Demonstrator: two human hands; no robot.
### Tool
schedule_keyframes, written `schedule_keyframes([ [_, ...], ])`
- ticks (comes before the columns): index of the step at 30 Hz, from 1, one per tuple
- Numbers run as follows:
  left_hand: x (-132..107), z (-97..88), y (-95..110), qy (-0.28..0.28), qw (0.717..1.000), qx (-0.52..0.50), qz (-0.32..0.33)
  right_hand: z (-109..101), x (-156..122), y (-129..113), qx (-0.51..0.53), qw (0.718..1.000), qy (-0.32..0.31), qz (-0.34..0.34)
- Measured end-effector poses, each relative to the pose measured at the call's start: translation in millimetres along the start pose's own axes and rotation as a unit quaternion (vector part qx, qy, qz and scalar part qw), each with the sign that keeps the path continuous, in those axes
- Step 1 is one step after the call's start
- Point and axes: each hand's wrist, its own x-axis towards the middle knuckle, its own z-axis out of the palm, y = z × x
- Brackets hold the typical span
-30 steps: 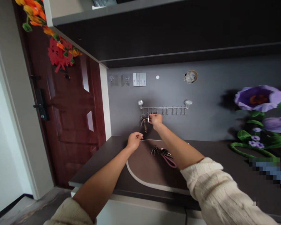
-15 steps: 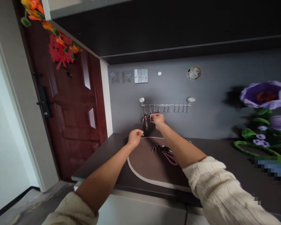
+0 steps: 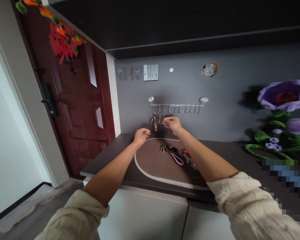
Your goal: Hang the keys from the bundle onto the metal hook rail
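Head view, turned so that the wall runs sideways across the frame: two bare forearms reach out of cream knit sleeves (image 3: 242, 200) over a dark counter (image 3: 102, 160). The right hand (image 3: 172, 124) is open, its fingers spread and pointing toward a stainless hook rail (image 3: 176, 105) mounted on the grey wall (image 3: 222, 130) by two glass knobs. Nothing is held in it. Near its fingertips, but not touching them, a key ring with a brown leather fob (image 3: 154, 124) and a smaller key (image 3: 159, 117) hang from the hooks at the rail's left end.

The left hand (image 3: 141, 137) is loosely curled and also holds nothing; it sits just below the fob, at the upper left rim of an oval brown mat (image 3: 152, 170) with a cream border. On the mat, below and between the two hands, lie a bunch of keys (image 3: 163, 148), a pink loop strap (image 3: 177, 159) and a small red item (image 3: 185, 153). A dark red door (image 3: 82, 100) stands left of the counter, and a painted flower (image 3: 285, 96) decorates the wall at right.
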Motion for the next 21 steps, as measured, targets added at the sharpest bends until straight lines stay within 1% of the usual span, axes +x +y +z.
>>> schedule_keyframes([
  [3,-1,0.1,11,-0.01,1.0,-0.007,-0.026,-15,-14,3,-0.029,0.999,-0.04,0.005],
  [5,-3,3.2,19,-0.023,0.999,0.0,-0.038,-24,-23,9,-0.061,0.996,-0.069,0.005],
  [8,-8,13.0,25,-0.033,0.998,0.019,-0.052,-37,-34,23,-0.121,0.987,-0.102,-0.012],
  [10,-12,21.7,25,-0.031,0.997,0.036,-0.061,-43,-40,33,-0.165,0.979,-0.112,-0.034],
  [13,-16,34.6,18,-0.028,0.994,0.074,-0.071,-48,-46,48,-0.228,0.965,-0.116,-0.061],
  [15,-18,41.7,10,-0.031,0.992,0.106,-0.063,-49,-47,56,-0.261,0.955,-0.118,-0.072],
  [18,-18,48.5,-3,-0.051,0.984,0.173,-0.018,-48,-48,61,-0.292,0.944,-0.128,-0.077],
  [21,-17,51.4,-12,-0.087,0.967,0.238,0.023,-46,-48,61,-0.316,0.936,-0.137,-0.077],
])
